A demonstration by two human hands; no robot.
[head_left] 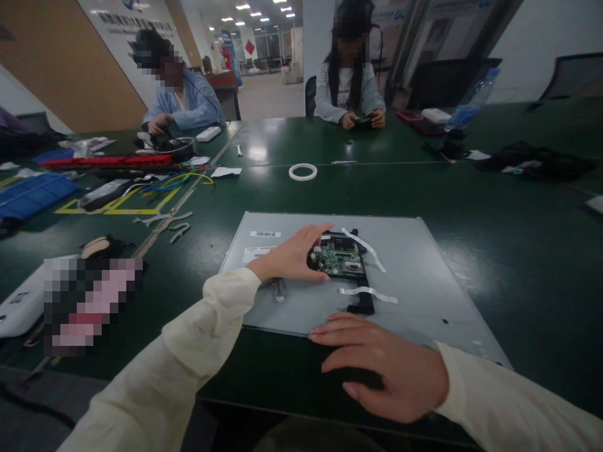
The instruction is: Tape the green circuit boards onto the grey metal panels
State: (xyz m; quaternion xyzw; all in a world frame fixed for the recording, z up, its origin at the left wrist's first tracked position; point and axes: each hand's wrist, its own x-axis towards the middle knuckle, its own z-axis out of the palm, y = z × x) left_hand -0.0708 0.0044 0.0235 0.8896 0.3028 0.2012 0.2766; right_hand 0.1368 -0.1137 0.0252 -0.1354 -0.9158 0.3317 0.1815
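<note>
A large grey flat panel (409,263) lies on the green table in front of me. On it rests a green circuit board (342,258) in a black frame, with one white tape strip (365,248) at its upper right and another strip (372,294) across the frame's lower part. My left hand (301,254) reaches around the board's left side, thumb and fingers apart. Whether its fingertips touch the board is unclear. Nearer to me, my right hand (381,364) hovers at the panel's front edge, fingers spread, holding nothing. A short cable end (279,290) lies below my left wrist.
A white tape ring (303,172) and a small wrench (239,150) lie beyond the panel. Cables, a blue tray (35,194) and a white device (32,298) are at left. Two people sit across the table (264,194); a bottle (473,100) stands at right.
</note>
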